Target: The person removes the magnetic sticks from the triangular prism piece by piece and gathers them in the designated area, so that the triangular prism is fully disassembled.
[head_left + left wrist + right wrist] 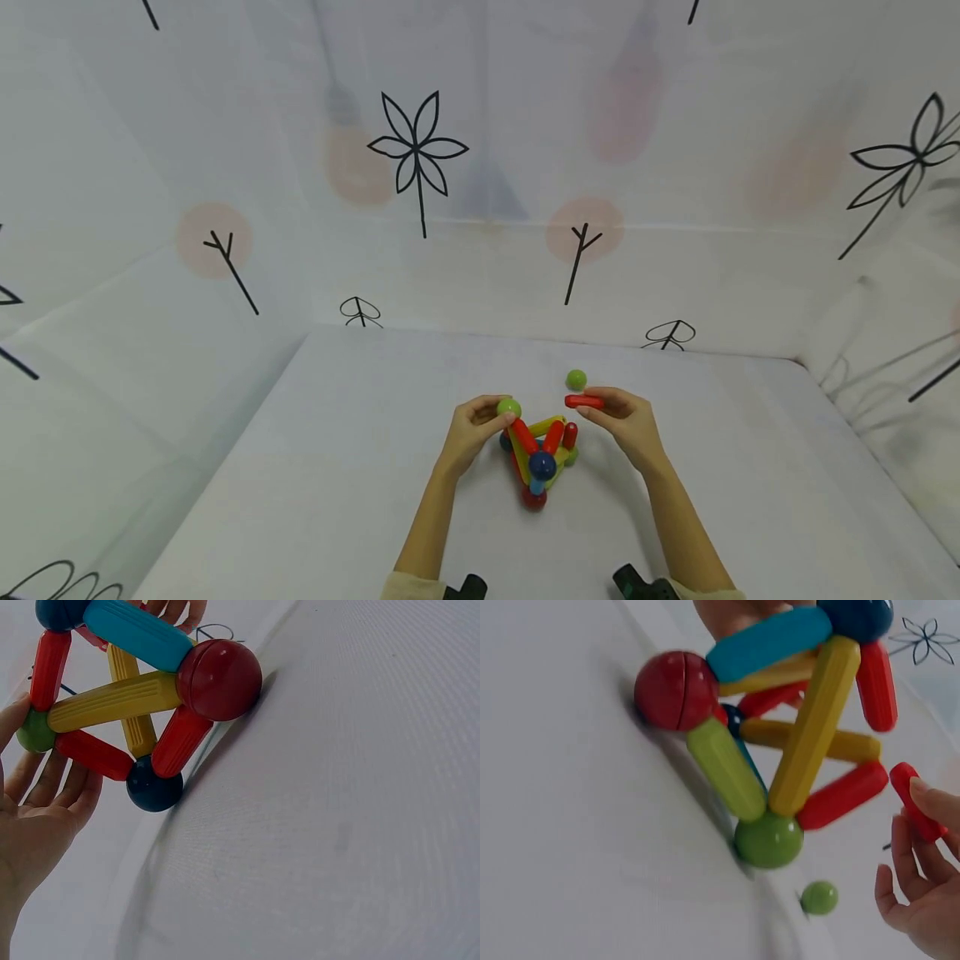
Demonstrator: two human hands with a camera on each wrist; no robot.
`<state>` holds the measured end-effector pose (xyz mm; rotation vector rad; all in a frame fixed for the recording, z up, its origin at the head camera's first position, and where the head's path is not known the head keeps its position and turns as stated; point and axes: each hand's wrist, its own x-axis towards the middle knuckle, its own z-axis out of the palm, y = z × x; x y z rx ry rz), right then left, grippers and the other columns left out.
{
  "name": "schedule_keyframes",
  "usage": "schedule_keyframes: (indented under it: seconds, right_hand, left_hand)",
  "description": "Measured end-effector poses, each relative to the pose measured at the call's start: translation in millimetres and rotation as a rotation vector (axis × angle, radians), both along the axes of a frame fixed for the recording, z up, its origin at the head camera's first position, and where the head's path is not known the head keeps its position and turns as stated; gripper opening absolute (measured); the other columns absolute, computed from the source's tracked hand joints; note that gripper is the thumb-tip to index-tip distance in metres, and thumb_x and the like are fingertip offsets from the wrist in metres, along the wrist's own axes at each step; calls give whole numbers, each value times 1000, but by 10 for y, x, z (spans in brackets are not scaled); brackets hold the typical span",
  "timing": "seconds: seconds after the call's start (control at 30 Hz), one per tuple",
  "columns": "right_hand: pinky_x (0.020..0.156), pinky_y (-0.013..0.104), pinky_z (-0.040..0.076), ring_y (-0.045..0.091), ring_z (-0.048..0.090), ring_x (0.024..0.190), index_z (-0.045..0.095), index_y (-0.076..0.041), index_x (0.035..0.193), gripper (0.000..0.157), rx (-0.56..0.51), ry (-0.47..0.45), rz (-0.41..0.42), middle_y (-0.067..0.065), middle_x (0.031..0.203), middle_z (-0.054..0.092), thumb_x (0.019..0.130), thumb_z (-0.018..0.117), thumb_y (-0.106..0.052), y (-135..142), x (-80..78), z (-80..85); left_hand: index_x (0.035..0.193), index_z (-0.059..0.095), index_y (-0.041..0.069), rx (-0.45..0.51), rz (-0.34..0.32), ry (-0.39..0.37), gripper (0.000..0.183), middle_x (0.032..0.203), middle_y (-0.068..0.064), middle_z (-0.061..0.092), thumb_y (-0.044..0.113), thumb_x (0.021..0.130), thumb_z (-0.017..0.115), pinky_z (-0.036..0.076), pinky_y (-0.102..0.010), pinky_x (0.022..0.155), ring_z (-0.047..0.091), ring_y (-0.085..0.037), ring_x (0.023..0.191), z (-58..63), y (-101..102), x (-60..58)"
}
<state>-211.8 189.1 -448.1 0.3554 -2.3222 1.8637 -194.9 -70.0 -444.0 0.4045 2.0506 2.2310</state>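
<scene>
A framework of ribbed rods and balls stands on the table in front of me. Its rods are red, yellow, light blue and green, and its balls dark blue, dark red and green. With thumb and fingers my left hand holds a green ball at the framework's upper left corner, where red and yellow rods meet it. My right hand pinches a separate short red rod between thumb and fingers, just beyond the framework's right side. In the right wrist view, that rod is close to the end of another red rod.
A loose green ball lies on the white table just beyond the right hand. Pale fabric walls printed with flowers and twigs rise behind the table and along both sides.
</scene>
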Motion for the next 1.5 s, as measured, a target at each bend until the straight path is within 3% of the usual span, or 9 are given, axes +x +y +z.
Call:
schedule_keyframes:
  seconds: [0.23, 0.53, 0.73, 0.9, 1.07, 1.23, 1.5]
  right_hand:
    - [74, 13, 48, 1, 59, 84, 59, 10, 115, 34, 73, -27, -62, 7, 98, 67, 86, 67, -6, 185, 41, 72]
    - [74, 13, 44, -4, 54, 86, 62, -1, 119, 41, 190, -80, -153, -9, 103, 61, 85, 70, -23, 612, -304, -360]
    - [74, 12, 42, -7, 53, 86, 61, 1, 118, 41, 219, -81, -180, -18, 95, 61, 86, 69, -24, 788, -478, -493]
    - [70, 10, 44, -9, 54, 81, 58, 9, 118, 43, 143, -94, -180, -24, 89, 59, 85, 70, -16, 874, -618, -487]
    - [71, 8, 42, -11, 51, 82, 56, 10, 120, 46, 172, -129, -205, -16, 97, 57, 86, 69, -17, 936, -725, -449]
    - [71, 8, 42, -10, 50, 82, 56, 8, 122, 48, 203, -162, -227, -3, 100, 66, 86, 70, -20, 974, -804, -426]
    - [69, 11, 47, -7, 55, 76, 53, 13, 121, 43, 143, -194, -171, -9, 91, 66, 86, 67, -9, 990, -886, -416]
  left_hand:
    - [119, 57, -10, 1, 4, 6, 36, 112, -20, 63, 4, 87, 64, 50, -26, 87, 62, -11, 95, 0, -2, 0]
    - [119, 57, -9, -11, 5, 8, 36, 113, -19, 63, 5, 87, 64, 49, -26, 88, 62, -12, 96, 1, -6, -2]
    - [119, 57, -10, -7, -8, 8, 36, 114, -20, 63, 5, 87, 64, 49, -27, 88, 62, -12, 96, -6, -11, -10]
    - [119, 57, -10, -3, -5, 8, 36, 113, -20, 63, 5, 87, 64, 49, -27, 88, 62, -12, 95, -21, -11, -20]
    - [118, 57, -10, 2, 2, 5, 35, 112, -19, 64, 4, 87, 64, 50, -27, 87, 61, -11, 94, -20, -7, -27]
    - [118, 57, -11, 7, -2, 9, 35, 112, -19, 64, 3, 87, 64, 50, -26, 87, 61, -10, 94, -13, -8, -32]
    - [117, 58, -11, 9, -4, 3, 34, 110, -18, 64, 3, 87, 64, 50, -25, 86, 61, -9, 92, -14, -12, -32]
